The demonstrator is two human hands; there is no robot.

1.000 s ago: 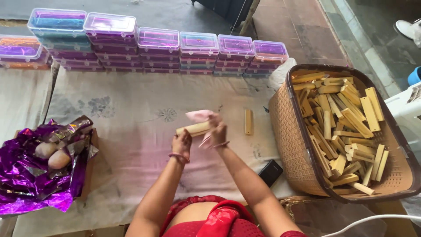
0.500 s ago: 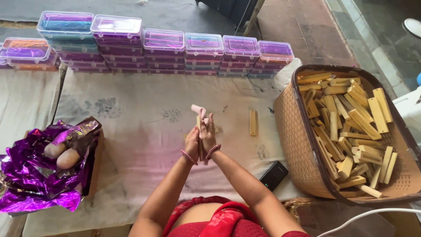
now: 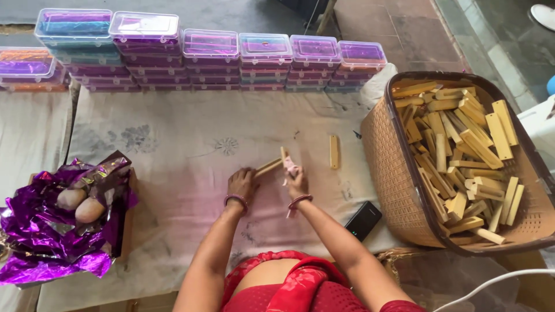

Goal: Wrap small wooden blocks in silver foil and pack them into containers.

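Observation:
My left hand (image 3: 241,181) grips one end of a pale wooden block (image 3: 269,167) that slants up to the right, low over the cloth-covered table (image 3: 173,150). At the block's other end my right hand (image 3: 296,179) holds a pink cloth (image 3: 289,168) pressed against it. A second wooden block (image 3: 334,152) lies flat on the table just right of my right hand.
A brown woven basket (image 3: 381,144) full of several wooden blocks stands at the right. Stacks of clear plastic boxes (image 3: 208,60) with purple contents line the far edge. Crumpled purple foil (image 3: 52,231) with two tan lumps lies left. A black phone (image 3: 363,220) rests near my right forearm.
My hands came apart from a palms-together grip and dropped toward the table. The block turned from upright to slanted, and the pink cloth is now bunched at its right end.

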